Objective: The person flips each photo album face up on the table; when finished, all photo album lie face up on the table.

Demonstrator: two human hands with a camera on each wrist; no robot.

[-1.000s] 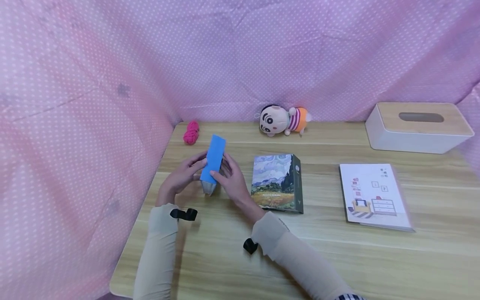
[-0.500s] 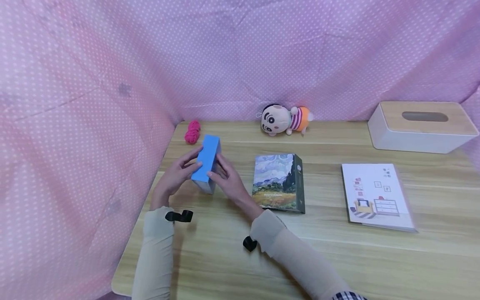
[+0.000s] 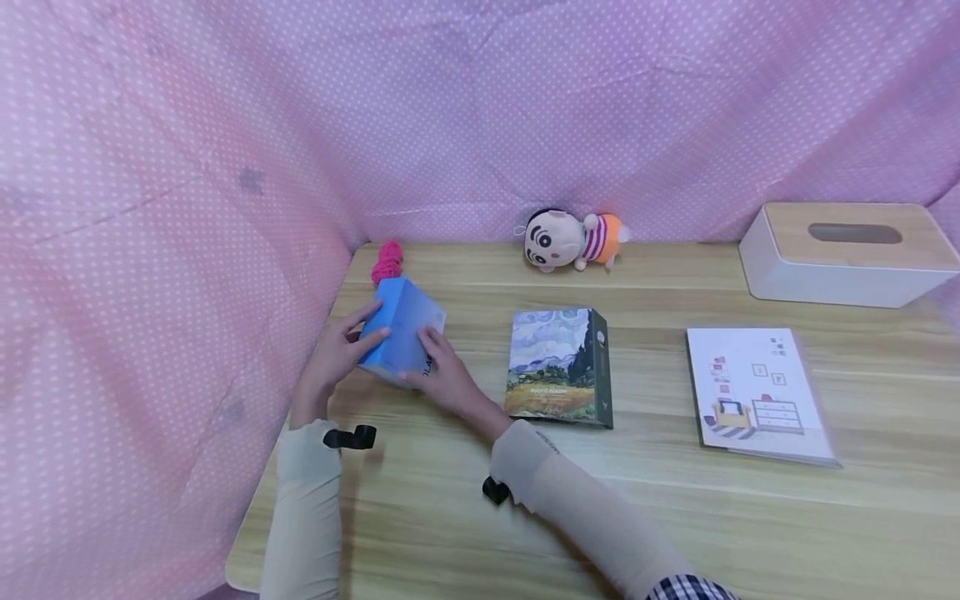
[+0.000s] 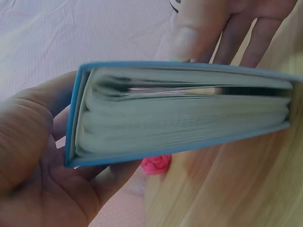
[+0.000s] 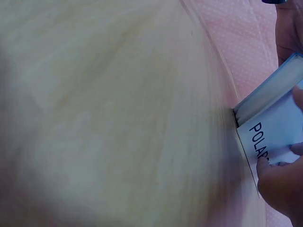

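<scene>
Tilting further than before, blue album (image 3: pixel 402 327), lettered cover (image 5: pixel 274 128) now visible

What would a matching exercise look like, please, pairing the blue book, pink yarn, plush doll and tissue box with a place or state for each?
Column one:
1. Blue book
2. Pink yarn
3. Plush doll
4. Tissue box

Column two:
A. Lying sideways, with a striped body
B. White, with a slotted, wood-coloured top
C. Tilted, with both hands on it
D. Near the far left corner of the table

Right pairs: 1-C, 2-D, 3-A, 4-B.
</scene>
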